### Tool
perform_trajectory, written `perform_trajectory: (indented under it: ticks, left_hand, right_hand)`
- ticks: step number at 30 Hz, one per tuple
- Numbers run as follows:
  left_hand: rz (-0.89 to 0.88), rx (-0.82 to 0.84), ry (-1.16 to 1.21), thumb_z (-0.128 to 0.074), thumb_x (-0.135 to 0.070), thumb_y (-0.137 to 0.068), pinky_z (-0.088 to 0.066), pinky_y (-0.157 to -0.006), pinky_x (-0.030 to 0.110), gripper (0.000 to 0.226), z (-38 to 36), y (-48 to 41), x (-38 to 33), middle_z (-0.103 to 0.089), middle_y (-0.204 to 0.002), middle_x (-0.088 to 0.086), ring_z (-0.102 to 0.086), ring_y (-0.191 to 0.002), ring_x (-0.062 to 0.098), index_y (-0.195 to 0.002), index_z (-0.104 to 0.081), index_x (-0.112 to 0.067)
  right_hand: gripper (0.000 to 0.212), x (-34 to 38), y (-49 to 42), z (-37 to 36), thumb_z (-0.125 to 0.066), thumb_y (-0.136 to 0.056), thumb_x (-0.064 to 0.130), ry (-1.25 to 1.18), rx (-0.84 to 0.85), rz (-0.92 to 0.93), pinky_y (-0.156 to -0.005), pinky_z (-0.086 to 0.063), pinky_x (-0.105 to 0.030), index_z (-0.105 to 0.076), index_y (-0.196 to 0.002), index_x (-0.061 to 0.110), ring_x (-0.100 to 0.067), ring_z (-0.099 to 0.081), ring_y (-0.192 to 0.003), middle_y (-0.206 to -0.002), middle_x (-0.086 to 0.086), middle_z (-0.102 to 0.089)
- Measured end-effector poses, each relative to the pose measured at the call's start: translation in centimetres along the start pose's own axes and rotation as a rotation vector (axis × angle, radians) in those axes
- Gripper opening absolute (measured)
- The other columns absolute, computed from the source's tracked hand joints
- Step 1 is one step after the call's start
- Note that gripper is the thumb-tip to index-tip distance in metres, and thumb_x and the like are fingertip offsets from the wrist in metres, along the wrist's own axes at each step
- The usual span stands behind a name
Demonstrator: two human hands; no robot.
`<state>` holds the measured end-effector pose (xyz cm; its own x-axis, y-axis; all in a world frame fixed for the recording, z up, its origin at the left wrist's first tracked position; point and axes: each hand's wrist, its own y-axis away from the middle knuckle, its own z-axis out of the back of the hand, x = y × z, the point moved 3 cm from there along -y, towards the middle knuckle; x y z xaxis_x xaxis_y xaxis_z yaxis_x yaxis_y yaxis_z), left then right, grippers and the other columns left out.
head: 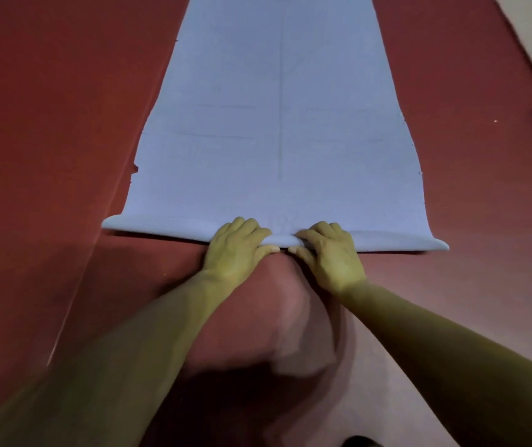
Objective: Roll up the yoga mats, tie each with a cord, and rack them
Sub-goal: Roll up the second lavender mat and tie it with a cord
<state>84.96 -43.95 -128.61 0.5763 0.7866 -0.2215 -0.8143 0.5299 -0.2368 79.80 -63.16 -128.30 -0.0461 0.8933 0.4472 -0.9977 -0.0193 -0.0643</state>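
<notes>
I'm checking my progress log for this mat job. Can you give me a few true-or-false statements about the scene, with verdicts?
1. The left hand and right hand both grip the rolled near end of the blue mat. True.
2. The mat is fully rolled. False: only the near end is rolled; the rest lies flat.
3. A cord is tied round the mat. False: no cord is in view.
4. The mat lies on a red floor. True.
5. The hands sit at the roll's outer ends. False: they sit close together near its middle.
</notes>
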Motion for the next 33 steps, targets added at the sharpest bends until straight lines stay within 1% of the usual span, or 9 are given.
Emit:
perform_trajectory:
  ticks: [9,11,14,16,18,20,24,28,33]
  left_hand:
    - [-0.049,0.021,0.043,-0.040,-0.059,-0.093,-0.048,-0.068,0.031,0.051,1.7,0.6,-0.6,-0.069,-0.084,-0.004,-0.063,-0.079,0.022,-0.099,-0.073,-0.021]
    - [-0.037,0.099,0.063,-0.038,-0.060,-0.096,-0.041,-0.072,0.029,0.050,2.2,1.0,-1.0,-0.071,-0.091,-0.006,-0.063,-0.088,0.019,-0.107,-0.069,-0.023]
    - [0.005,0.178,0.065,-0.044,-0.056,-0.100,-0.032,-0.076,0.025,0.036,1.8,1.2,-0.7,-0.069,-0.101,-0.010,-0.058,-0.099,0.014,-0.116,-0.064,-0.029]
    - [0.025,0.188,0.080,-0.044,-0.055,-0.101,-0.035,-0.079,0.027,0.036,1.5,1.3,-0.7,-0.069,-0.101,-0.010,-0.058,-0.099,0.015,-0.114,-0.065,-0.029]
    - [0.019,0.180,0.085,-0.037,-0.057,-0.098,-0.037,-0.083,0.029,0.045,1.3,1.5,-0.9,-0.068,-0.097,-0.009,-0.059,-0.094,0.017,-0.107,-0.068,-0.026]
    - [0.016,0.121,0.097,-0.035,-0.057,-0.095,-0.034,-0.087,0.030,0.048,1.0,1.7,-1.1,-0.064,-0.096,-0.007,-0.057,-0.093,0.018,-0.100,-0.070,-0.024]
    - [0.096,0.201,0.092,-0.047,-0.053,-0.099,-0.029,-0.094,0.032,0.033,1.0,1.0,-0.9,-0.051,-0.107,-0.005,-0.046,-0.102,0.018,-0.106,-0.068,-0.028]
    - [0.101,0.251,0.131,-0.048,-0.053,-0.100,-0.026,-0.094,0.030,0.027,1.1,0.2,-0.7,-0.049,-0.099,-0.015,-0.048,-0.102,0.013,-0.105,-0.061,-0.030]
    - [0.141,0.280,0.194,-0.050,-0.053,-0.099,-0.029,-0.095,0.032,0.020,0.9,-0.6,-0.2,-0.056,-0.100,-0.015,-0.050,-0.102,0.011,-0.099,-0.054,-0.034]
  right_hand:
    - [0.060,0.2,0.8,1.3,-0.032,-0.098,0.062,0.032,0.073,0.088,-0.076,-0.045,-0.039,-0.075,-0.106,0.021,-0.026,-0.060,-0.085,-0.088,0.000,-0.068]
    - [0.053,0.4,1.4,1.5,-0.039,-0.099,0.062,0.024,0.089,0.082,-0.079,-0.046,-0.038,-0.071,-0.111,0.022,-0.026,-0.062,-0.090,-0.093,0.000,-0.071]
    - [0.037,0.3,1.4,1.7,-0.051,-0.100,0.052,-0.049,0.126,0.021,-0.081,-0.044,-0.035,-0.060,-0.122,0.024,-0.024,-0.062,-0.102,-0.109,0.001,-0.071]
    - [0.034,0.3,1.2,1.4,-0.050,-0.101,0.053,-0.007,0.137,0.046,-0.077,-0.044,-0.036,-0.061,-0.115,0.023,-0.025,-0.062,-0.098,-0.101,0.000,-0.070]
    - [0.039,0.3,1.4,0.9,-0.046,-0.099,0.057,0.027,0.075,0.083,-0.073,-0.042,-0.035,-0.065,-0.104,0.023,-0.026,-0.061,-0.090,-0.091,0.001,-0.065]
    - [0.042,0.0,1.9,0.2,-0.046,-0.096,0.058,0.022,-0.035,0.088,-0.075,-0.039,-0.034,-0.068,-0.098,0.022,-0.025,-0.057,-0.087,-0.091,0.002,-0.060]
    - [0.040,0.1,1.5,-0.1,-0.048,-0.094,0.056,0.053,-0.132,0.071,-0.085,-0.029,-0.034,-0.071,-0.095,0.024,-0.022,-0.048,-0.090,-0.096,0.003,-0.053]
    - [0.030,0.5,1.9,-0.2,-0.051,-0.097,0.047,0.086,-0.186,0.173,-0.081,-0.035,-0.038,-0.070,-0.095,0.025,-0.021,-0.048,-0.084,-0.091,0.005,-0.055]
    - [0.027,0.9,1.8,-0.1,-0.056,-0.098,0.041,0.218,-0.251,0.285,-0.083,-0.036,-0.040,-0.074,-0.098,0.022,-0.025,-0.056,-0.091,-0.098,0.003,-0.064]
